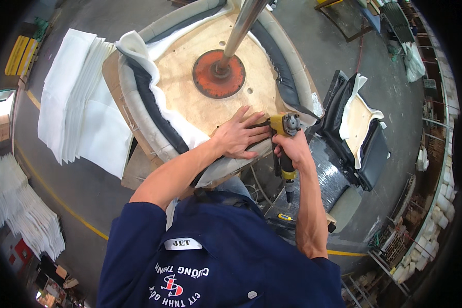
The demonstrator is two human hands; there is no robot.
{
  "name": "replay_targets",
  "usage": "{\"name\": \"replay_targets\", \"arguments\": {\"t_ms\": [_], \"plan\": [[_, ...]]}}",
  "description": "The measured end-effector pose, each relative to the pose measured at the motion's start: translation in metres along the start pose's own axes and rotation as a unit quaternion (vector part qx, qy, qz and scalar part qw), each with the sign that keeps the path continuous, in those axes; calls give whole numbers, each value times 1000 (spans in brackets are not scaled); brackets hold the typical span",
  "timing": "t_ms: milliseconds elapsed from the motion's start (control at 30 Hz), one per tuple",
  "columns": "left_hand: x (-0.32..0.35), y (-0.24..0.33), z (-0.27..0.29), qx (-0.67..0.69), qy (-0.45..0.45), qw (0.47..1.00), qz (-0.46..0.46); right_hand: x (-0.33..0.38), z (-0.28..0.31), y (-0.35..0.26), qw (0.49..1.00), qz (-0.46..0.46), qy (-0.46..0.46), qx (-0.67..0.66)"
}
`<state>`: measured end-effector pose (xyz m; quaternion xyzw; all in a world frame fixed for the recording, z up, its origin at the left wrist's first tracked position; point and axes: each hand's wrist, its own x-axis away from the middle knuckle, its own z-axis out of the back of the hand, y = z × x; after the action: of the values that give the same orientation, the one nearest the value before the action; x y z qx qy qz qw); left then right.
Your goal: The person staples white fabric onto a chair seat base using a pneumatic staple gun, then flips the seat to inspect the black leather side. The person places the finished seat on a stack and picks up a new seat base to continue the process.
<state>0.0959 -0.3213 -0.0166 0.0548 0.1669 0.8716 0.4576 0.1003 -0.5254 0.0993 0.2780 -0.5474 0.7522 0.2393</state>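
My right hand (294, 149) is wrapped around the grip of a yellow and black pneumatic staple gun (278, 123), whose nose points left at the near edge of an upholstered seat. My left hand (239, 136) lies flat on the seat's bare plywood panel (182, 66), fingers spread toward the gun's nose. Around the plywood, black upholstery cover (156, 105) and white padding (161, 92) are folded over the edge. A round orange metal plate (219, 73) with a steel post (241, 31) presses on the panel's middle. The staple gun's tip is partly hidden beside my fingers.
White foam sheets (72, 97) are stacked at the left, with another pile (23, 205) below them. To the right, a second black upholstered piece (357, 123) rests by a dark shiny surface (318, 174). A small yellow tool (285, 217) lies nearer me. An air hose (259, 187) hangs below the seat.
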Motion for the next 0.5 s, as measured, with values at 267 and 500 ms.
{"name": "replay_targets", "arguments": {"t_ms": [267, 500], "plan": [[0, -2, 0, 4, 19, 1000, -7, 9, -1, 3, 999, -2, -37, -23], [0, 0, -2, -13, 3, 1000, -4, -1, -5, -2, 999, -23, -22, 36]]}}
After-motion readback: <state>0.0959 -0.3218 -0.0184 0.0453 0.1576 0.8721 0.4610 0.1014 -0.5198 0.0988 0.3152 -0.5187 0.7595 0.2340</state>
